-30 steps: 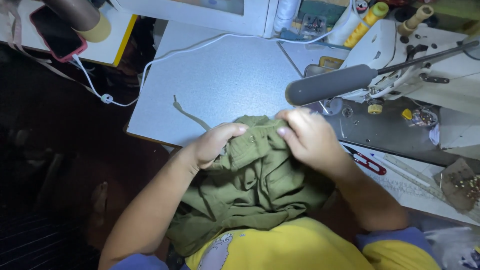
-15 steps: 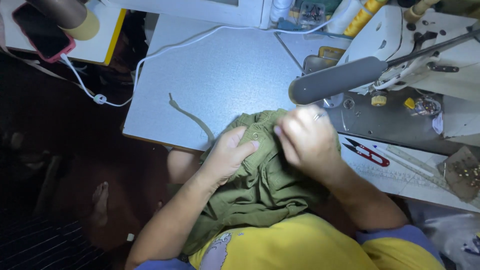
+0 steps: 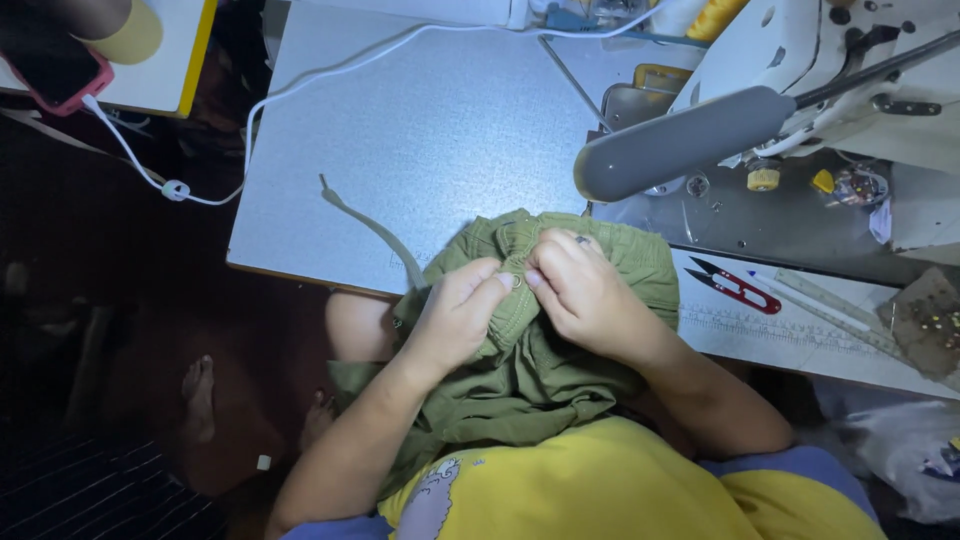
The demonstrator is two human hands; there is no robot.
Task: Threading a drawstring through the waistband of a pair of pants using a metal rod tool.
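Both hands pinch an olive-green garment (image 3: 540,350) bunched at the near edge of the grey sewing table (image 3: 420,130). The left hand (image 3: 455,320) is closed on a fold of the cloth, thumb and fingers clamped; the right hand (image 3: 585,295) grips the same fold just beside it, fingertips almost touching the left's. A thin green strip (image 3: 370,225) trails from the garment across the table to the far left. Red-handled snips (image 3: 735,285) lie to the right, beside a ruler (image 3: 830,315), near the white sewing machine (image 3: 800,60).
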